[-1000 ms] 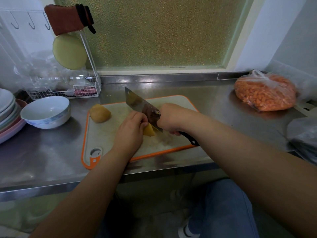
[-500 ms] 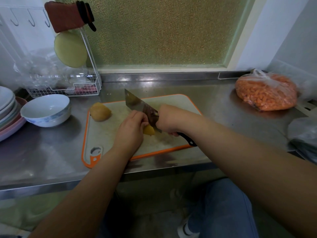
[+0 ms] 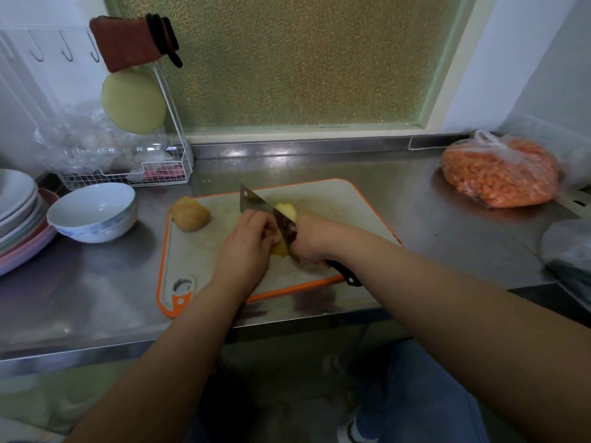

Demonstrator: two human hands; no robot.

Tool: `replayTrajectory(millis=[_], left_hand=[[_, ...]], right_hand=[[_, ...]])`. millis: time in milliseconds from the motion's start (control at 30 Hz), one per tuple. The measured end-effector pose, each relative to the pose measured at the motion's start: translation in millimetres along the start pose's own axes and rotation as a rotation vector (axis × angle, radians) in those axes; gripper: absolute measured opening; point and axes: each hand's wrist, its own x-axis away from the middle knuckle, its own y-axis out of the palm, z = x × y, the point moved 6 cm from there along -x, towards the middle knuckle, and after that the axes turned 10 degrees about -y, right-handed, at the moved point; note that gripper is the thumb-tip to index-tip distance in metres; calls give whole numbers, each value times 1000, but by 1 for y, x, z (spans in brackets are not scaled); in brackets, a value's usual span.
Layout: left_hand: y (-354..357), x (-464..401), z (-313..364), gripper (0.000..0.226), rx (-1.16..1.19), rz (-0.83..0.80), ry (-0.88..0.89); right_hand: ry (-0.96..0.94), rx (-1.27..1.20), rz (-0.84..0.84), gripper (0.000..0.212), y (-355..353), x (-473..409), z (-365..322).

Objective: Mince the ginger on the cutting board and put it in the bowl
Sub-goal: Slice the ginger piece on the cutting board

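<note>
Since a moment ago, a cut slice [image 3: 287,210] lies right of the knife [image 3: 257,203] blade. Left hand [image 3: 248,247] presses curled on the ginger [image 3: 280,248]; right hand [image 3: 315,239] grips the handle. Farther left on the cutting board [image 3: 335,203] sits another ginger chunk [image 3: 191,213], beyond it the bowl [image 3: 92,212].

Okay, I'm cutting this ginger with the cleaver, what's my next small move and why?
Probably slide the left hand back slightly and slice again with the steel cleaver held in the right hand: a yellow cut slice leans on the blade, but the held ginger piece is far from minced.
</note>
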Motion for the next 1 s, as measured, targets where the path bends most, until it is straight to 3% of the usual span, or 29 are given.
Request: replayTrajectory(millis=[233, 333, 400, 533, 600, 767, 1000], left_hand=[[-3, 2, 1, 24, 20, -6, -27], [-18, -1, 14, 20, 58, 123, 81], [-25, -10, 27, 24, -50, 146, 204], [-13, -49, 41, 23, -352, -221, 235], [-8, -65, 46, 18, -370, -401, 192], [-4, -96, 69, 14, -400, -513, 157], [29, -97, 56, 17, -720, -904, 54]], right_hand=[[-23, -33, -25, 18, -2, 1, 6], [-65, -43, 13, 14, -2, 5, 0], [-86, -54, 14, 13, -3, 7, -4], [-65, -38, 6, 20, 0, 7, -2], [-53, -71, 1, 22, 3, 5, 1], [-37, -45, -29, 30, 6, 4, 3], [-35, -91, -22, 24, 8, 6, 8]])
